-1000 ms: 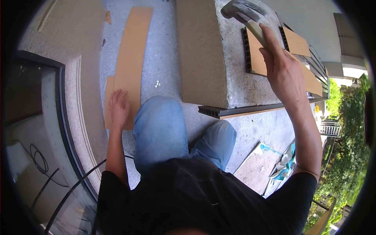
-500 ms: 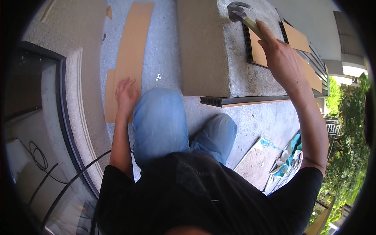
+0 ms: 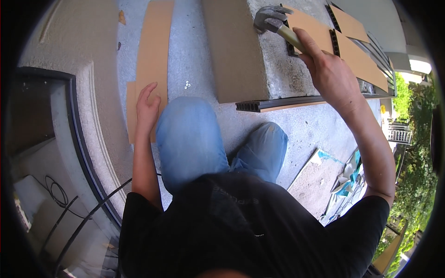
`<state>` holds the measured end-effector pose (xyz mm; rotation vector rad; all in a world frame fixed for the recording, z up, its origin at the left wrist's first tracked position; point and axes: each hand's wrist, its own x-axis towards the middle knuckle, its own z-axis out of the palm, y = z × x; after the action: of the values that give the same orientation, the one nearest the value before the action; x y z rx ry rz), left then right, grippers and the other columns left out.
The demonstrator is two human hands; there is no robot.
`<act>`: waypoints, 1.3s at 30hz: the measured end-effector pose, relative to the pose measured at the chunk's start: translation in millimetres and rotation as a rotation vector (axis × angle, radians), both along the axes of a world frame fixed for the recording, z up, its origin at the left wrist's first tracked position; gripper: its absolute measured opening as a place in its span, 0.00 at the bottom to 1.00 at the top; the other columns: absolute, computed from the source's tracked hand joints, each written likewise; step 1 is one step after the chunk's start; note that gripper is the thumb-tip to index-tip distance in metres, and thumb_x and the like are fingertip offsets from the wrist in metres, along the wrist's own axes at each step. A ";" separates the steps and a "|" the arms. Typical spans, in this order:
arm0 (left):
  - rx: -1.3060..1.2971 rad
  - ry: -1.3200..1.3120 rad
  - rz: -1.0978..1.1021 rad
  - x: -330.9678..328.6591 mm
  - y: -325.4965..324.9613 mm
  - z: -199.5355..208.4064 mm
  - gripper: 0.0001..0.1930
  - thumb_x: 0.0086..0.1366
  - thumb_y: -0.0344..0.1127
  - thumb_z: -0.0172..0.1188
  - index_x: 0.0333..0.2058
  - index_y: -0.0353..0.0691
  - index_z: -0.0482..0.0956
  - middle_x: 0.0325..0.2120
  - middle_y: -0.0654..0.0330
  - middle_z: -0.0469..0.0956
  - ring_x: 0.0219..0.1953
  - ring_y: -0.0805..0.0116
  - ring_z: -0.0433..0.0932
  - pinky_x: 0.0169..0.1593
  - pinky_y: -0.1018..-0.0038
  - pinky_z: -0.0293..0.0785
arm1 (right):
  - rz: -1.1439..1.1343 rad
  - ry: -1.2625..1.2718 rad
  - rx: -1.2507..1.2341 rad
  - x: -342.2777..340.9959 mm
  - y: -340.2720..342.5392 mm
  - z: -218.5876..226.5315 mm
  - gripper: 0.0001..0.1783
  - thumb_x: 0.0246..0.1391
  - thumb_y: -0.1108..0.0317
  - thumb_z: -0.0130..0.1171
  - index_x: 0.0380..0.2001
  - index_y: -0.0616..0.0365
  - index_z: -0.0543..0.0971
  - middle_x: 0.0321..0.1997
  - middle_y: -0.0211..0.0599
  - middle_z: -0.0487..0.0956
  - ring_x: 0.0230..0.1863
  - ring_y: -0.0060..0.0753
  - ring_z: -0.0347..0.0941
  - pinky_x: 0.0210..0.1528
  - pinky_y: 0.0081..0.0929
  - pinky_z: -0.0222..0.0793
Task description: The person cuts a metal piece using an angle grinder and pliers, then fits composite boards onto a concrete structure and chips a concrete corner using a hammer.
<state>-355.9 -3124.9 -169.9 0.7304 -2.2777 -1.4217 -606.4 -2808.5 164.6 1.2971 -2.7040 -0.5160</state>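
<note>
My right hand point(image 3: 334, 81) is closed round the handle of a claw hammer point(image 3: 289, 36), its index finger stretched along the grip. The grey head hangs over the top edge of a rough concrete block point(image 3: 285, 72). Over at the left, my left hand point(image 3: 148, 109) holds nothing, its fingers apart and loosely bent. It is above, or resting on, a long tan board point(image 3: 155, 51) that lies on the floor; I cannot tell whether it touches. A shorter tan board point(image 3: 131, 111) lies along that one's left side.
More tan boards with black hollow-core ends point(image 3: 359, 51) lie on the block. Another hollow-core board point(image 3: 273, 104) runs along its near side. A rough slab point(image 3: 315, 180) and crumpled teal-and-white sheeting point(image 3: 347, 180) lie at right. A dark-framed glass door point(image 3: 76, 125) stands at left, near a black cable point(image 3: 88, 213).
The hammer and my right hand have moved a little left and down in view. My left hand's fingers have bent more. The whole view has shifted slightly.
</note>
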 end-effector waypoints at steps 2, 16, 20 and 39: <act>0.049 0.040 -0.013 -19.3 8.6 26.3 0.21 0.68 0.28 0.59 0.59 0.36 0.78 0.61 0.52 0.76 0.65 0.57 0.73 0.70 0.66 0.65 | -0.001 0.086 0.029 -10.8 0.4 12.8 0.26 0.75 0.57 0.48 0.73 0.36 0.62 0.32 0.50 0.83 0.29 0.52 0.82 0.31 0.46 0.79; 0.344 0.289 -0.169 -81.5 23.5 91.7 0.19 0.71 0.27 0.60 0.59 0.37 0.79 0.52 0.55 0.83 0.57 0.67 0.79 0.63 0.70 0.73 | -0.029 -0.133 -0.450 0.7 -7.2 19.9 0.27 0.73 0.57 0.52 0.72 0.38 0.63 0.32 0.53 0.83 0.35 0.62 0.81 0.38 0.53 0.76; 0.323 0.246 -0.144 -80.2 25.9 95.5 0.18 0.71 0.27 0.60 0.58 0.36 0.79 0.52 0.54 0.83 0.56 0.67 0.80 0.62 0.70 0.73 | -0.058 -0.164 -0.140 -27.6 -18.5 5.5 0.26 0.73 0.59 0.49 0.71 0.40 0.63 0.33 0.55 0.84 0.37 0.63 0.81 0.36 0.55 0.75; 0.527 0.070 0.006 4.2 15.8 -30.3 0.18 0.71 0.27 0.58 0.59 0.34 0.78 0.52 0.54 0.83 0.53 0.66 0.81 0.58 0.71 0.76 | -0.070 -0.100 -0.244 -199.0 -150.4 -19.3 0.22 0.74 0.59 0.45 0.68 0.44 0.62 0.41 0.65 0.83 0.42 0.72 0.79 0.44 0.62 0.72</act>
<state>-351.8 -3109.0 -200.2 0.8136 -1.8531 -2.0387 -805.3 -2958.8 145.3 1.1968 -2.7927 -0.1237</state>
